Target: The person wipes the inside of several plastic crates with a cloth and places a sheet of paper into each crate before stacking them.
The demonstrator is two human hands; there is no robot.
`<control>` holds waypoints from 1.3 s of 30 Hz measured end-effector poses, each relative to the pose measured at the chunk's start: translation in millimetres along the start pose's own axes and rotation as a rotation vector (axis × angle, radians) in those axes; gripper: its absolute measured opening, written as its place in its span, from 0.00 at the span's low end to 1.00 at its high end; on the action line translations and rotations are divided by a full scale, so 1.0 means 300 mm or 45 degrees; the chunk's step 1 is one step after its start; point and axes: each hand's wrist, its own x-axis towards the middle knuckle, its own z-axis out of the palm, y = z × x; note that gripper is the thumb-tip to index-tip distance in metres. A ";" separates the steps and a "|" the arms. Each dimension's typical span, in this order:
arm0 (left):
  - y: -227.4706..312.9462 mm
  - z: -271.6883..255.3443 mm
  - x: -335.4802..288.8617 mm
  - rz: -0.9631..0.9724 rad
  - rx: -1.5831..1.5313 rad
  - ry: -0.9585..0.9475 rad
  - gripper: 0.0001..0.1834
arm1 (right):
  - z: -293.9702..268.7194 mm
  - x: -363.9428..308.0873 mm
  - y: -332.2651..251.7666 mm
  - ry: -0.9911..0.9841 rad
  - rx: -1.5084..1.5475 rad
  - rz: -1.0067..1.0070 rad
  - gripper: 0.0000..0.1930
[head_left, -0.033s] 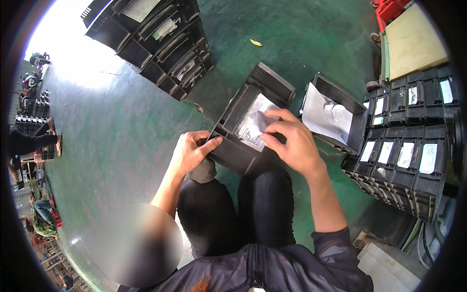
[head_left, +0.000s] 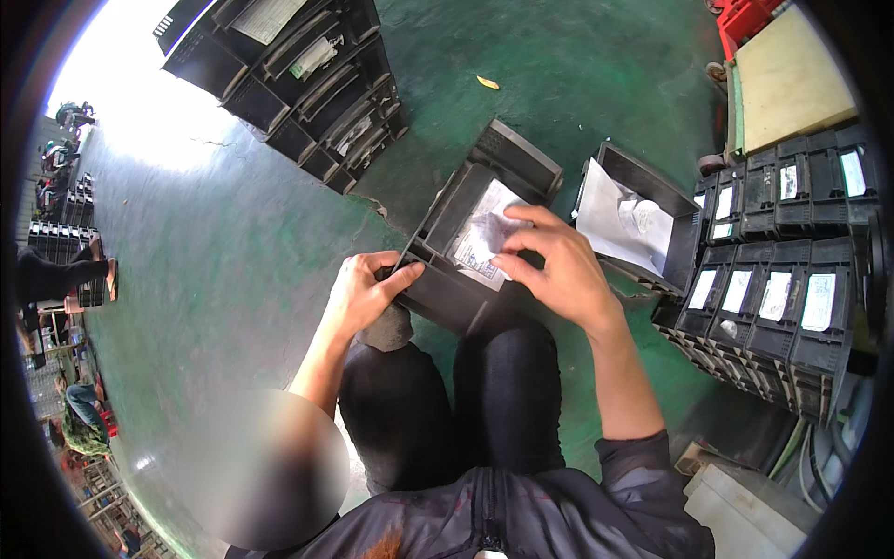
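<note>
A black plastic box [head_left: 445, 289] rests tilted against my knees, open side up. My left hand [head_left: 365, 293] grips its near left edge, thumb on the rim. My right hand [head_left: 557, 265] reaches into the box, and its fingertips pinch a crumpled clear plastic packet [head_left: 484, 235] that lies on a white printed sheet inside. My legs in dark trousers are below the box.
A second open black box [head_left: 652, 200] holding white paper sits just right. Rows of black boxes [head_left: 773, 289] with white labels stand at the right, more black boxes [head_left: 298, 74] at the far left. A pale board [head_left: 792, 84] lies beyond them on the green floor [head_left: 233, 261]. People stand at the left edge.
</note>
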 end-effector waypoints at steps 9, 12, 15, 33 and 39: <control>0.000 -0.001 0.000 0.093 -0.036 0.030 0.18 | 0.093 0.085 0.052 0.236 -0.347 0.195 0.13; 0.013 -0.020 -0.007 0.038 0.039 -0.014 0.18 | 0.141 0.073 0.054 0.327 -0.365 0.178 0.12; 0.019 -0.021 -0.006 0.047 0.027 -0.012 0.18 | 0.134 0.074 0.063 0.363 -0.210 0.217 0.10; 0.053 -0.005 0.010 0.004 0.135 -0.025 0.23 | 0.038 -0.015 0.082 0.414 -0.187 -0.340 0.10; 0.043 -0.023 0.003 0.007 0.154 -0.038 0.24 | -0.016 0.077 0.069 -0.102 -0.325 -0.082 0.19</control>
